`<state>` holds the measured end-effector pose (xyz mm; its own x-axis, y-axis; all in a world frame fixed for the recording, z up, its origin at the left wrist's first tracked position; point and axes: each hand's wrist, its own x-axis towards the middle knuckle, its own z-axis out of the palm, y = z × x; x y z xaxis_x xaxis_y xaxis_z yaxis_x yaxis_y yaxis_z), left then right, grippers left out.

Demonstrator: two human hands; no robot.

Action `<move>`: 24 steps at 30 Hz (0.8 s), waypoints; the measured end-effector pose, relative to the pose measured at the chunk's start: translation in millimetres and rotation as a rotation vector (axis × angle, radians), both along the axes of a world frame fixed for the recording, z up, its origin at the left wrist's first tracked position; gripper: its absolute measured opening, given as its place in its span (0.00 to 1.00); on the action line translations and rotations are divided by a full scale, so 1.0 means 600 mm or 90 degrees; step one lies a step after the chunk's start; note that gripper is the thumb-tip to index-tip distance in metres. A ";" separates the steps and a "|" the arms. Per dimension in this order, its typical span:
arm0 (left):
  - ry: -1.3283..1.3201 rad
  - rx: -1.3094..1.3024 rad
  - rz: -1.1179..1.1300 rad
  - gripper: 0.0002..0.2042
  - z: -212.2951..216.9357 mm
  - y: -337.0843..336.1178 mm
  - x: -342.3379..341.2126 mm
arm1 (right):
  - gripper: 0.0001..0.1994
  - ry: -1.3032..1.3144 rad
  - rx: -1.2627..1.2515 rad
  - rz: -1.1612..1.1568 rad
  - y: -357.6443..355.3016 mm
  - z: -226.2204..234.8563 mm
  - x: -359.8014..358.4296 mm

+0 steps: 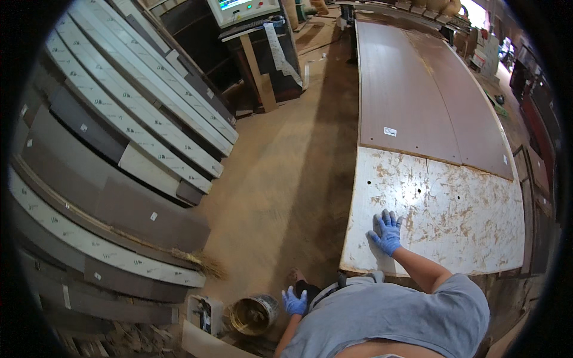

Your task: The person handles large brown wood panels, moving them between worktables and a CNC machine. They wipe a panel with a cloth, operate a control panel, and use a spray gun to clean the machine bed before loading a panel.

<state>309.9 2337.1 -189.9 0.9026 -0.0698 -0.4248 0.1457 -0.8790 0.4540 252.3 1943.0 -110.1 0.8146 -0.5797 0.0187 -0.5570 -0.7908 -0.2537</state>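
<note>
My blue-gloved right hand (388, 232) lies flat with fingers spread, gripping nothing, on the worn white bed panel (465, 209), while my left hand (293, 302) hangs loosely curled and empty near a round metal bucket (253, 313).

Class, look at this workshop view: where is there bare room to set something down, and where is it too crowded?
Bare room: the white worn board around the right hand, up to the brown panels; also the sawdust floor between the table and the stacked boards. Crowded: the lower left, where the left hand hangs near a round tin, a broom and scraps.
</note>
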 end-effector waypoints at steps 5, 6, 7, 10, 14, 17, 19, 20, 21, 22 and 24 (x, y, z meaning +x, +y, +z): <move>0.007 0.050 -0.053 0.36 -0.043 0.160 0.191 | 0.29 -0.088 -0.049 -0.138 0.027 -0.019 0.145; 0.008 0.063 -0.065 0.35 -0.030 0.184 0.241 | 0.27 -0.105 -0.027 -0.171 0.030 -0.025 0.165; 0.013 0.079 -0.080 0.35 -0.006 0.200 0.288 | 0.25 -0.118 -0.003 -0.207 0.032 -0.020 0.180; -0.001 0.101 -0.133 0.33 0.029 0.215 0.422 | 0.17 -0.257 -0.048 -0.279 -0.001 -0.037 0.217; -0.035 0.082 -0.212 0.31 0.012 0.176 0.571 | 0.19 -0.239 0.107 -0.389 -0.079 0.007 0.257; -0.055 0.022 -0.256 0.31 0.012 0.054 0.647 | 0.19 -0.234 0.111 -0.392 -0.172 0.003 0.284; -0.087 -0.029 -0.286 0.31 -0.002 -0.024 0.689 | 0.21 -0.150 0.169 -0.422 -0.205 0.055 0.344; -0.104 -0.056 -0.316 0.31 0.001 -0.074 0.707 | 0.21 -0.159 0.160 -0.415 -0.238 0.047 0.356; -0.099 -0.070 -0.329 0.31 0.009 -0.123 0.723 | 0.21 -0.169 0.151 -0.407 -0.267 0.035 0.371; -0.095 -0.087 -0.338 0.31 0.016 -0.170 0.737 | 0.21 -0.143 0.154 -0.425 -0.287 0.029 0.393; -0.076 -0.112 -0.355 0.31 0.020 -0.236 0.763 | 0.21 -0.115 0.188 -0.458 -0.319 0.033 0.434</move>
<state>768.0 2195.7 -178.1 0.7504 -0.6069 -0.2621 -0.3771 -0.7186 0.5844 512.6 1751.9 -90.5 0.2383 -0.9635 -0.1220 -0.8353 -0.1392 -0.5319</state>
